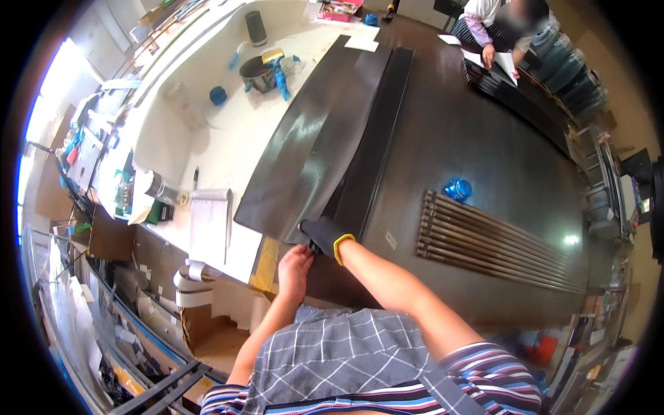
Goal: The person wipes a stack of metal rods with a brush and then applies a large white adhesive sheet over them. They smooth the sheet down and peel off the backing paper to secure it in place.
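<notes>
Dark desk (429,124) carries a long black sheet (294,155), its near end by the gloved right hand (326,236); the bare left hand (296,267) is close against it, though I cannot tell whether either grip is clenched; brown rods (484,238) lie farther right

Nothing legible anywhere right now: over on the pale worktop (225,155), the open notepad (209,225) shows a page too faint to make out, and the red-and-pink box (339,10) at the far end is too small to read. Across on the dark tabletop (415,131), there's a small pale tag (391,240), and whatever it may carry is lost in the blur!
</notes>
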Demonstrator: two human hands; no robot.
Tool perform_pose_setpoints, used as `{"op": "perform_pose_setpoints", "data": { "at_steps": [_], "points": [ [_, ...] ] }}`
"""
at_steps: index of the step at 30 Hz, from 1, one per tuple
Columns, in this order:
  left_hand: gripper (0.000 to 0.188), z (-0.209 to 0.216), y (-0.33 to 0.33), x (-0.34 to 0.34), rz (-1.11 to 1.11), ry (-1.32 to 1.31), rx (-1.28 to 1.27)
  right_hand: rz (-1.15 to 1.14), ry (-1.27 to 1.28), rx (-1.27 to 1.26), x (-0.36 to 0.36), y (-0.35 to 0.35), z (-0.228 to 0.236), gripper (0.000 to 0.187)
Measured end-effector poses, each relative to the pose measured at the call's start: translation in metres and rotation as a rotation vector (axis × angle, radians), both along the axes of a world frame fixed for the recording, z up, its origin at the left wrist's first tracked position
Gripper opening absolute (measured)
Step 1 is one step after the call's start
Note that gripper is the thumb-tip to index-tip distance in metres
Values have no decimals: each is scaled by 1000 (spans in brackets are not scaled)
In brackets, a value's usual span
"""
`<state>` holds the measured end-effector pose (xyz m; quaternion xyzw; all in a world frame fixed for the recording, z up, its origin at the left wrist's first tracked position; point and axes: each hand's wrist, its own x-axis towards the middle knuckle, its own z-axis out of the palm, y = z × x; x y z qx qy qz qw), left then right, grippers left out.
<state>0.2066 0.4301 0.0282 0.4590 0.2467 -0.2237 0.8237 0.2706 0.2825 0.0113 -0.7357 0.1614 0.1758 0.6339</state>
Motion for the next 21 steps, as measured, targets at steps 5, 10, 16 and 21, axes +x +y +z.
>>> {"op": "perform_pose_setpoints", "data": {
  "at_steps": [5,10,16,21],
  "points": [
    [12,10,-1,14,-585,-1192,1227,-64,65,153,4,12,60,38],
    [28,-34,8,36,-838,-1325,1594,-128,-62,262,6,26,67,31],
    [22,-30,11,36,-664,-1443,1467,-160,140,336,16,28,115,23],
    [16,-21,4,45,-511,-1506,1395,-183,62,524,23,20,124,18]
  ]
}}
